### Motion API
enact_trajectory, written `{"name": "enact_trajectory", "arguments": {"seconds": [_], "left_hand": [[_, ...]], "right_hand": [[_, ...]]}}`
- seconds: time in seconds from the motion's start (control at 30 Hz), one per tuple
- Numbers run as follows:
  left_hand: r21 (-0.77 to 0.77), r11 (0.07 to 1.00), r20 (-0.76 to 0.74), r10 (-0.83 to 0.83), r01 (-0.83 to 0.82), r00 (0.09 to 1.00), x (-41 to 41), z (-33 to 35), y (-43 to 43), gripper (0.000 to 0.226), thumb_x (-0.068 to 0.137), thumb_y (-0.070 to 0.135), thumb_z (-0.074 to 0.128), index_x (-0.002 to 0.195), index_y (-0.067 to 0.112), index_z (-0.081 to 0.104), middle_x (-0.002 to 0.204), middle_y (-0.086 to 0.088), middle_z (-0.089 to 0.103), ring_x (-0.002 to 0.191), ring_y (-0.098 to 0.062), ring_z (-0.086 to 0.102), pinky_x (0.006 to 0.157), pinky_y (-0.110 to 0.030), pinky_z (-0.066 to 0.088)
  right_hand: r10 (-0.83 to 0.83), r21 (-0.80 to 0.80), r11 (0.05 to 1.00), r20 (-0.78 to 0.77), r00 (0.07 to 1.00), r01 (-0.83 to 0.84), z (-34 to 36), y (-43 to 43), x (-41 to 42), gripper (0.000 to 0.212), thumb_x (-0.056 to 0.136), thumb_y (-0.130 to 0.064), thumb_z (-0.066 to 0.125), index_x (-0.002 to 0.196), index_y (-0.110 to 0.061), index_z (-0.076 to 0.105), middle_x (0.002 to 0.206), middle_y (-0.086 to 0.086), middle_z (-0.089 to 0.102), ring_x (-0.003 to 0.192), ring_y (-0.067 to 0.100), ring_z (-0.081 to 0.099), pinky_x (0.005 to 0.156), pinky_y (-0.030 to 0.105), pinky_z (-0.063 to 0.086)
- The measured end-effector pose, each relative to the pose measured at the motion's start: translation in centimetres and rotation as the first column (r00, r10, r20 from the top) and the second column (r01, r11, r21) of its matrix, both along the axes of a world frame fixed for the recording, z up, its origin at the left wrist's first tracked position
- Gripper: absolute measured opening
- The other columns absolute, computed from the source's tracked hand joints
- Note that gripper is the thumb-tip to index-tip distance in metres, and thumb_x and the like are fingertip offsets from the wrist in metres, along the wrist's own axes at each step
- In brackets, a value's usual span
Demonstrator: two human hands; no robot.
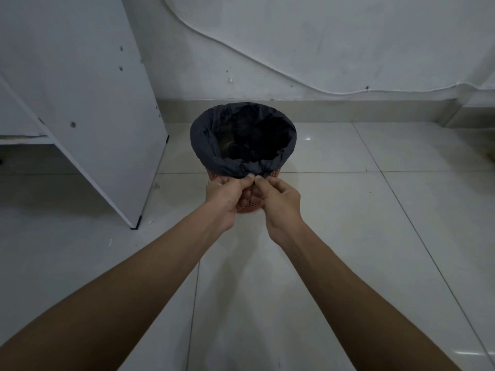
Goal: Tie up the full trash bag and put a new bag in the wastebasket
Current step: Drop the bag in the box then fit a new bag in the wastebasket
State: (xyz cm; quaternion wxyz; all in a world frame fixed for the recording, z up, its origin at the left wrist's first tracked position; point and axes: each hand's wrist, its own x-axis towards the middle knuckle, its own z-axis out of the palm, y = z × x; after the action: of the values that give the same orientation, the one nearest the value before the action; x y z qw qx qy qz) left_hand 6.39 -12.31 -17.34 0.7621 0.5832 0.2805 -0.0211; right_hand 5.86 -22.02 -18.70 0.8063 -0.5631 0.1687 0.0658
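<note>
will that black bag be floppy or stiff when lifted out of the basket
Probably floppy: the bag wrinkles and bunches where the left hand and right hand pinch it. The basket looks small and light, so it may lift or tip with the bag.

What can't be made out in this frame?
Head view:
Contents of the trash bag: lost in its dark inside.
Most of the wastebasket: covered by the bag's folded edge and both hands.
Any knot in the gathered edge: hidden by the left hand and right hand pinching it.
The white desk: cut off by the left edge.
</note>
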Motion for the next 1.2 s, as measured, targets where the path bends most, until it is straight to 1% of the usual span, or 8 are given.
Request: {"name": "enact_trajectory", "arguments": {"seconds": [0.13, 0.27, 0.5, 0.63, 0.8, 0.93, 1.07, 1.2], "left_hand": [[0.01, 0.993, -0.055, -0.115, 0.116, 0.992, 0.0, 1.2, 0.5, 0.033, 0.084, 0.021, 0.073, 0.111, 0.004, 0.069, 0.089, -0.012, 0.075, 0.06, -0.018, 0.069, 0.05, -0.027, 0.055], [-0.067, 0.981, -0.143, -0.188, 0.18, 0.972, 0.2, 2.8, 1.1, 0.039, 0.091, 0.052, 0.056, 0.09, 0.015, 0.068, 0.055, 0.0, 0.07, 0.038, -0.011, 0.063, 0.037, -0.023, 0.047], [0.074, 0.977, -0.26, -0.174, 0.199, 0.95, 1.3, 3.1, 1.6, 0.027, 0.094, 0.039, 0.056, 0.075, 0.02, 0.051, 0.076, -0.001, 0.068, 0.064, -0.017, 0.064, 0.061, -0.028, 0.045], [0.029, 0.98, -0.283, -0.179, 0.195, 0.942, 1.5, 2.9, 1.5, 0.029, 0.091, 0.037, 0.055, 0.069, 0.021, 0.047, 0.07, 0.001, 0.068, 0.05, -0.013, 0.063, 0.059, -0.026, 0.045], [-0.007, 0.987, -0.284, -0.158, 0.163, 0.946, 1.6, 2.8, 0.9, 0.027, 0.092, 0.035, 0.057, 0.072, 0.017, 0.052, 0.067, 0.001, 0.064, 0.047, -0.015, 0.06, 0.047, -0.024, 0.047], [-0.037, 0.995, -0.26, -0.096, 0.09, 0.961, 1.8, 2.7, 0.5, 0.016, 0.092, 0.03, 0.059, 0.092, 0.015, 0.056, 0.067, -0.002, 0.063, 0.047, -0.017, 0.06, 0.045, -0.028, 0.05], [-0.058, 0.998, -0.243, -0.038, 0.025, 0.969, 2.0, 2.2, 0.3, 0.019, 0.089, 0.027, 0.064, 0.078, 0.015, 0.054, 0.066, -0.003, 0.068, 0.055, -0.018, 0.066, 0.048, -0.03, 0.053], [-0.063, 0.998, -0.22, -0.014, 0.001, 0.975, 2.1, 1.7, -0.1, 0.016, 0.088, 0.027, 0.067, 0.087, 0.013, 0.059, 0.083, -0.005, 0.071, 0.068, -0.022, 0.068, 0.054, -0.031, 0.052]], "right_hand": [[-0.022, -0.07, 0.997, -0.069, 0.997, 0.017, 0.7, 0.3, 0.5, 0.023, 0.091, -0.012, 0.07, 0.105, 0.005, 0.068, 0.103, 0.024, 0.074, 0.092, 0.034, 0.073, 0.085, 0.046, 0.061], [-0.011, -0.088, 0.996, -0.094, 0.996, 0.003, 0.9, 0.3, 0.7, 0.007, 0.092, -0.013, 0.07, 0.089, -0.008, 0.066, 0.1, 0.019, 0.074, 0.082, 0.024, 0.066, 0.074, 0.038, 0.057], [-0.086, 0.077, 0.992, -0.115, 0.99, 0.096, 0.9, 1.1, 1.1, 0.013, 0.09, 0.0, 0.069, 0.083, -0.008, 0.062, 0.067, 0.003, 0.067, 0.056, 0.011, 0.062, 0.057, 0.024, 0.056], [-0.153, 0.194, 0.965, -0.127, 0.98, 0.176, 0.8, 1.6, 1.0, 0.014, 0.088, 0.006, 0.069, 0.086, -0.007, 0.063, 0.063, 0.004, 0.068, 0.053, 0.01, 0.065, 0.054, 0.021, 0.056], [-0.152, 0.447, 0.858, -0.252, 0.956, 0.254, 1.1, 2.0, 1.0, 0.029, 0.088, 0.011, 0.065, 0.117, 0.007, 0.063, 0.091, 0.018, 0.068, 0.069, 0.019, 0.068, 0.063, 0.022, 0.062], [-0.083, 0.559, 0.799, -0.262, 0.962, 0.222, 1.5, 2.3, 1.3, 0.017, 0.091, 0.006, 0.06, 0.106, 0.003, 0.065, 0.09, 0.015, 0.064, 0.075, 0.017, 0.065, 0.077, 0.023, 0.061], [-0.057, 0.638, 0.743, -0.241, 0.969, 0.203, 2.2, 3.2, 1.9, 0.037, 0.091, -0.013, 0.069, 0.124, 0.002, 0.064, 0.118, 0.018, 0.069, 0.104, 0.024, 0.067, 0.094, 0.034, 0.056], [0.158, 0.535, 0.845, -0.249, 0.955, 0.0, 2.1, 3.0, 2.8, 0.029, 0.101, -0.029, 0.056, 0.123, -0.01, 0.056, 0.099, 0.006, 0.061, 0.083, 0.019, 0.06, 0.096, 0.03, 0.049]]}}
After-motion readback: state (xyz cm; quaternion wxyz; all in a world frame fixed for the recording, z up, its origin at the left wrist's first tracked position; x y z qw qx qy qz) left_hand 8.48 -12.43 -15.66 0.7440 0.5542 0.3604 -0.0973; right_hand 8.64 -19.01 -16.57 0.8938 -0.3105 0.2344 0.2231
